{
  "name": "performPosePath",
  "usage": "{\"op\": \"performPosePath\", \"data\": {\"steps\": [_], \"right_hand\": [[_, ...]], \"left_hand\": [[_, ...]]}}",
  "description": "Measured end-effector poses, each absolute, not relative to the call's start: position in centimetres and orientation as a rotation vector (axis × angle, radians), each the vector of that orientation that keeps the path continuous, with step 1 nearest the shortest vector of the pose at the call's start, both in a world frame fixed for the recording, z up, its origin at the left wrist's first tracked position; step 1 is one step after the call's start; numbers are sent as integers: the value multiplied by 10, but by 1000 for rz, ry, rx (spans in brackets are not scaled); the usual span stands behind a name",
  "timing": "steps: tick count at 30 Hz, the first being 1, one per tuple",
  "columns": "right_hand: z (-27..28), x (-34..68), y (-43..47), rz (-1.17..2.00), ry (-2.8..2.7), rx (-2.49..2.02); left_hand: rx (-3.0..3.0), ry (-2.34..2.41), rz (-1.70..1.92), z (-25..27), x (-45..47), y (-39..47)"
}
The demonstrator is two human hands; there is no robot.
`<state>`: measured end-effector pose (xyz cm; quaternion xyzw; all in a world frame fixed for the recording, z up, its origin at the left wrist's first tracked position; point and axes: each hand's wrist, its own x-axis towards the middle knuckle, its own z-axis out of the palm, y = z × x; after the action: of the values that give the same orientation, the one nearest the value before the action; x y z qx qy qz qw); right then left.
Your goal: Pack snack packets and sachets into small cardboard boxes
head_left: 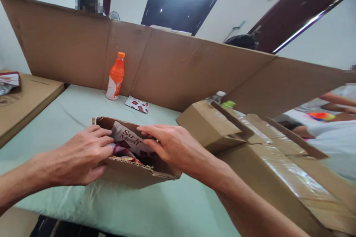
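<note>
A small open cardboard box [130,176] stands on the table in front of me. Inside, a white packet [129,137] with dark red blocks and lettering ending in "Meal" leans towards the back wall. Below it lies a red, shiny packet [126,152], partly covered. My left hand [83,155] is closed over the left end of the box, fingertips inside by the white packet's edge. From the right, my right hand [175,144] reaches over the box, index finger and thumb at the white packet's upper part. Its other fingers are mostly hidden.
An orange bottle [115,77] and a flat printed packet [137,104] are by the cardboard partition [178,63]. Cardboard boxes [267,166] crowd the right side. At left, a flat carton [33,96] bears a pouch [9,81]. Another person's arm [338,99] shows at far right.
</note>
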<state>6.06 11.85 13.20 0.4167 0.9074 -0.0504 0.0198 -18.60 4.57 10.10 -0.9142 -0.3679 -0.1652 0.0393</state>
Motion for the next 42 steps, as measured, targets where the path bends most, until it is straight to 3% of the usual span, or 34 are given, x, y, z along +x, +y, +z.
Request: {"op": "performPosePath", "data": {"steps": [5,17,21,24,28,31,38,42], "right_hand": [[139,46,116,-249,2707,1246],[94,-4,153,-358,2417,854],[101,-6,149,-404,2406,862],[117,25,134,-410,2656,947],[133,89,112,-507,3249,1377],[120,113,105,-552,3322,1611],[67,96,104,-1375,3058,1384],[81,103,116,-1132,3379,1636]], "left_hand": [[-2762,-1070,-590,91,-195,41],[-2809,-1224,-530,86,-195,43],[-2725,-1122,-704,84,-197,38],[-2548,-1185,-951,74,-209,28],[-2420,-1484,-1165,48,-228,15],[-2447,-1626,-1229,29,-230,11],[-2463,-1676,-1348,13,-214,19],[-2372,-1767,-1363,20,-210,24]]}}
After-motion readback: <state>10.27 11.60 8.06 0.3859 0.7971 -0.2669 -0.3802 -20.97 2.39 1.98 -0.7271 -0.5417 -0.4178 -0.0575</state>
